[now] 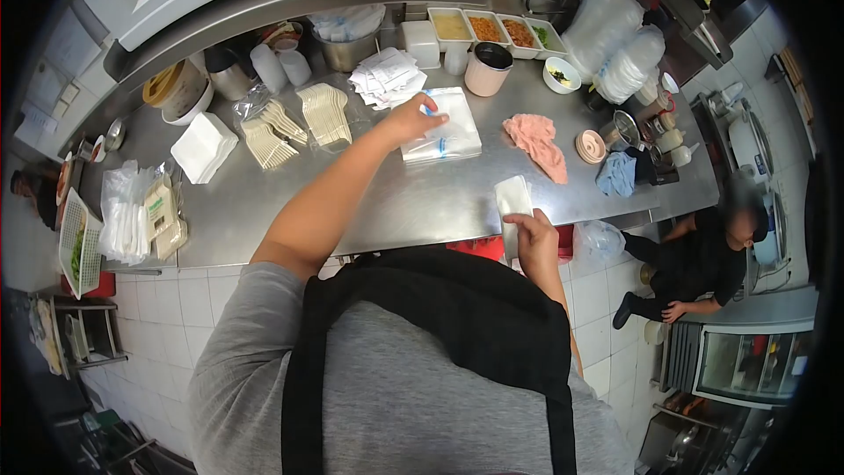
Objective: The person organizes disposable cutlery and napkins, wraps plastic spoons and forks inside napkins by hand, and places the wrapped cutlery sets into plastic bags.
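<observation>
My left hand point(417, 121) reaches over a stack of clear plastic bags point(457, 134) with blue markings. Its thumb and fingers pinch at the top bag near the stack's upper left. Close to the counter's front edge, my right hand point(534, 242) grips a folded white napkin point(512, 195) that stands up from the fingers. Whether anything lies inside the napkin is hidden. Left of the bags are light wooden cutlery bundles point(325, 114) in open plastic wrap. White paper slips point(387, 79) lie just beyond my left wrist.
On the steel counter point(378, 211) are a pink cloth point(536, 142), a blue cloth point(616, 174), a pink canister point(489, 70) and white foam boxes point(205, 148). Food trays point(485, 29) line the back. To the right, another person point(703, 251) in black is near a glass-fronted cabinet point(756, 362).
</observation>
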`<control>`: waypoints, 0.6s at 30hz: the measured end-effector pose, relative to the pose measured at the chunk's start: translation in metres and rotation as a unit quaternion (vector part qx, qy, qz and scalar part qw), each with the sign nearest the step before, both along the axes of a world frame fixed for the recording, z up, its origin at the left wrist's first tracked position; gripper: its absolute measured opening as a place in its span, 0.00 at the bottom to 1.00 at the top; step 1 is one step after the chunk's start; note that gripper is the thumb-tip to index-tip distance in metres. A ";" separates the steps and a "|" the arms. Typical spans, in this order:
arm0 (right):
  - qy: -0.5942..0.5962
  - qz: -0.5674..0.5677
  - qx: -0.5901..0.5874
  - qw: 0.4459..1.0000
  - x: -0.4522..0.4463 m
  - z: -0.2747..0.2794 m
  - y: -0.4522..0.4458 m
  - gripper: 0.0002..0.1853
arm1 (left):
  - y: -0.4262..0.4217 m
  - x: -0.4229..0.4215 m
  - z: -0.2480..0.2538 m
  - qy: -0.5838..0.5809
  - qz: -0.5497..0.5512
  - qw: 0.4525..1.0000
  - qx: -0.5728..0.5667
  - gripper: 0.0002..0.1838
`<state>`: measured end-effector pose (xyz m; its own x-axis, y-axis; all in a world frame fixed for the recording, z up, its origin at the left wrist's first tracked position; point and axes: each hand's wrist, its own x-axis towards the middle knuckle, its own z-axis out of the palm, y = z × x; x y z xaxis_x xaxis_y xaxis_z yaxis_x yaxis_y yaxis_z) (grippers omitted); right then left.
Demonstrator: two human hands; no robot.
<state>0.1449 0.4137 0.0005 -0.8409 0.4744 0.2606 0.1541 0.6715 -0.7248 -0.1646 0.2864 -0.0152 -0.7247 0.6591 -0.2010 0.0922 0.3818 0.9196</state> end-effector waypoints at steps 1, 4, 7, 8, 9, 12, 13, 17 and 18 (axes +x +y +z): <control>0.005 0.002 0.003 1.000 -0.001 0.000 0.000 0.16 | -0.001 -0.003 0.000 0.018 -0.012 0.999 -0.049 0.25; 0.004 0.009 -0.007 1.000 -0.004 0.000 -0.002 0.14 | -0.009 0.002 0.018 0.090 -0.086 0.966 -0.228 0.30; -0.014 0.011 -0.012 1.000 -0.002 -0.002 -0.002 0.14 | -0.019 0.020 -0.016 0.323 -0.185 0.904 -0.208 0.33; -0.013 0.010 -0.017 1.000 -0.002 -0.003 -0.002 0.15 | -0.017 0.029 -0.023 0.325 -0.179 0.898 -0.235 0.38; -0.012 0.009 -0.022 1.000 -0.001 -0.004 -0.002 0.15 | -0.019 0.043 -0.019 0.336 -0.120 0.902 -0.243 0.40; -0.019 0.003 -0.024 1.000 0.000 -0.007 -0.002 0.15 | -0.027 0.070 -0.004 0.346 0.020 0.906 -0.243 0.43; -0.023 0.000 -0.023 0.999 0.001 -0.007 -0.002 0.14 | -0.030 0.071 -0.006 0.339 0.041 0.912 -0.228 0.43; 0.004 0.015 -0.017 1.000 0.002 -0.012 -0.004 0.15 | -0.029 0.046 -0.047 0.335 0.146 0.923 -0.121 0.45; 0.013 0.018 -0.020 1.000 0.002 -0.013 -0.005 0.15 | -0.030 0.041 -0.046 0.313 0.133 0.929 -0.144 0.43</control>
